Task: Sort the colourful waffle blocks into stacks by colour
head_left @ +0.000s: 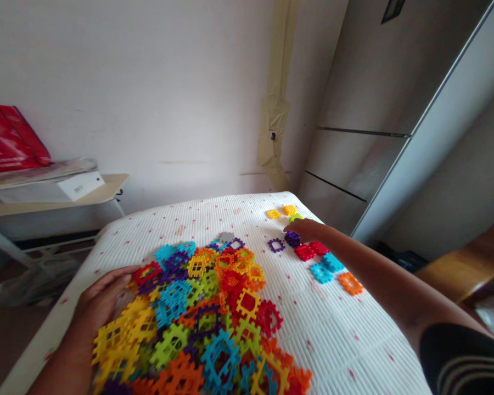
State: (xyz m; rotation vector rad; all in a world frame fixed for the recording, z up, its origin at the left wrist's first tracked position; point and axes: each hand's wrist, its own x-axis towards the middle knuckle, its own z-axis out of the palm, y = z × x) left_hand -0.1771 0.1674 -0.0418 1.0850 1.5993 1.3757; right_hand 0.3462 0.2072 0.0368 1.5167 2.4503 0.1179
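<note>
A large heap of square, notched plastic building pieces (209,285) in many colours covers the near part of the bed-like padded surface. My left hand (101,302) rests along the heap's left edge, fingers stretched out, their tips touching a red building piece (149,272). Farther off on the right, my right hand (303,227) has its fingers closed at a light green building piece (295,218), partly covering it. Just below that hand lie dark purple pieces (292,238). Around it are yellow pieces (290,210), red pieces (304,252), blue pieces (321,272) and an orange piece (351,283).
A white ribbed cover with red spots (337,340) spans the surface. Behind it stands a wall (168,99), with a grey cabinet (354,109) at right. At left, a small table (113,184) carries a white box (80,185) and a red bag (12,137).
</note>
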